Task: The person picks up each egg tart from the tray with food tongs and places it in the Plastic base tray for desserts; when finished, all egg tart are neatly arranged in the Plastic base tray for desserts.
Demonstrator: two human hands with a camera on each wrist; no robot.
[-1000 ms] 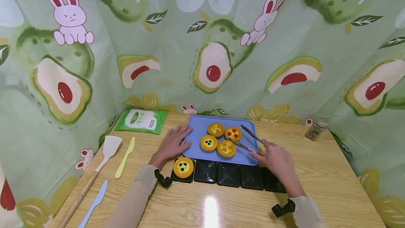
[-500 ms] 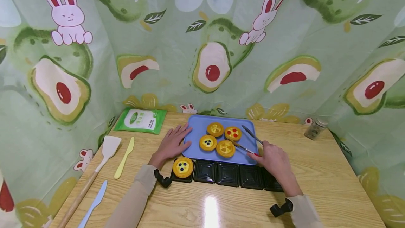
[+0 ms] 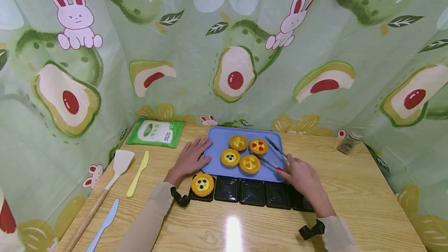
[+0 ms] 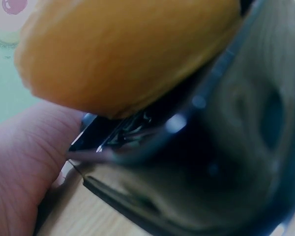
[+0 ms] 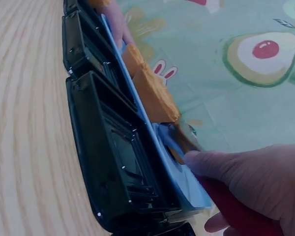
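Note:
A blue tray (image 3: 218, 139) holds several small tarts, among them a blueberry tart (image 3: 230, 157), a red-dotted tart (image 3: 258, 146) and a yellow tart (image 3: 249, 163). My right hand (image 3: 301, 176) grips metal tongs (image 3: 274, 154) with red handles (image 5: 238, 214), their open tips beside the yellow tart. My left hand (image 3: 190, 158) lies flat against the tray's left edge. In front stands a row of black square cups (image 3: 252, 193); the leftmost holds a blueberry tart (image 3: 202, 184), seen close up as an orange crust (image 4: 123, 54).
A wooden spatula (image 3: 108, 182), a yellow plastic knife (image 3: 138, 174) and a blue knife (image 3: 104, 224) lie at the left. A green packet (image 3: 156, 132) sits at the back left, a small spice jar (image 3: 348, 143) at the back right. Printed cloth walls the table.
My right hand with the tongs has shifted slightly toward the tray; the tong tips stay by the yellow tart. The left hand has not moved.

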